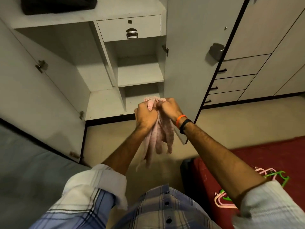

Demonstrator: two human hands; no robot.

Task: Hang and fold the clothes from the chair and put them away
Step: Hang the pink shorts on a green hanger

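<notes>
A pale pink garment [158, 139] hangs down from both my fists in front of the open wardrobe [138, 71]. My left hand [145, 115] and my right hand [170, 108] are side by side, each clenched on the garment's top edge, and its loose ends dangle above the floor. The wardrobe's lower shelves behind my hands hold nothing that I can see. The chair is out of view.
Pink and green plastic hangers [272, 176] lie on the red bed cover [247, 154] at the right. A grey mattress [33, 162] is at the left. The wardrobe doors [189, 55] stand open, a dark bag [57, 4] sits on the top shelf, and a drawer unit [231, 81] is at the right.
</notes>
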